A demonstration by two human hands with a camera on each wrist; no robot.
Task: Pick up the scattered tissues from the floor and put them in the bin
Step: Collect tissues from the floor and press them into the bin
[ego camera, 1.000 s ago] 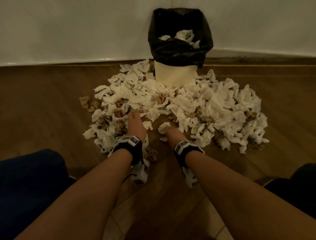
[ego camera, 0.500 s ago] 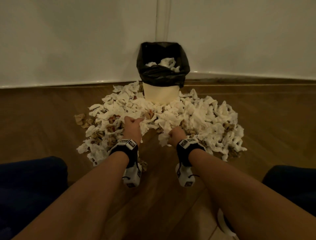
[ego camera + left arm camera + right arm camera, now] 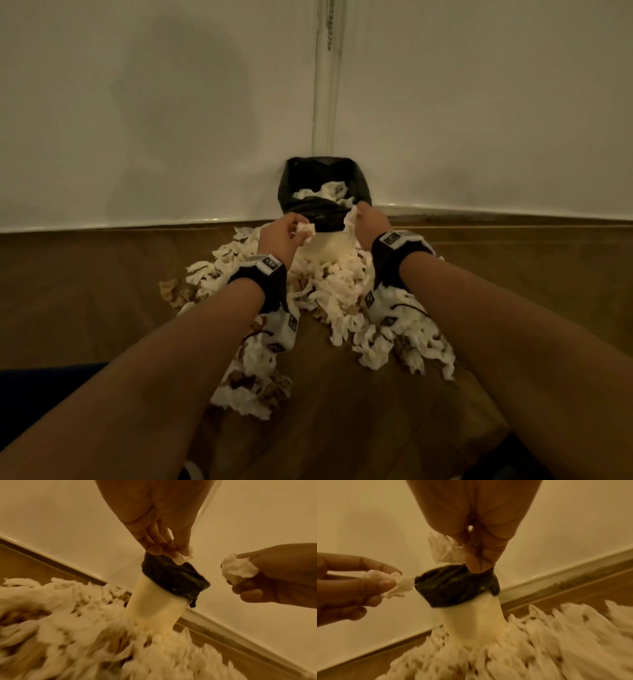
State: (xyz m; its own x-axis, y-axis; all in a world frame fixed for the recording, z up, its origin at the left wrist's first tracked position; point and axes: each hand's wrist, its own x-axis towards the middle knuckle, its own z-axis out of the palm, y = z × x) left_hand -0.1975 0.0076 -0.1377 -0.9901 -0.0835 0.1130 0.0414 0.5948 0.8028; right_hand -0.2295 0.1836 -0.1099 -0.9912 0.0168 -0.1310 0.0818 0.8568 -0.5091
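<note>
Each hand (image 3: 279, 236) (image 3: 371, 219) pinches crumpled white tissue (image 3: 305, 231); black-lined bin (image 3: 323, 192).

Bare forearms, black wristbands (image 3: 265, 279) (white tags), white camera units (image 3: 282, 330) beneath; dark trousers (image 3: 41, 371)

A: What colours surround the bin (image 3: 324, 247)?
B: Its body is cream, its liner (image 3: 310, 178) black. White tissues (image 3: 339, 291) heap at its base, brown scraps (image 3: 171, 291) mixed in left of it.
A: And beyond?
B: Behind it, a plain off-white wall (image 3: 154, 102); beneath, a brown wood-grain floor (image 3: 342, 411). Wristbands (image 3: 270, 279) before it are black with white tags.
</note>
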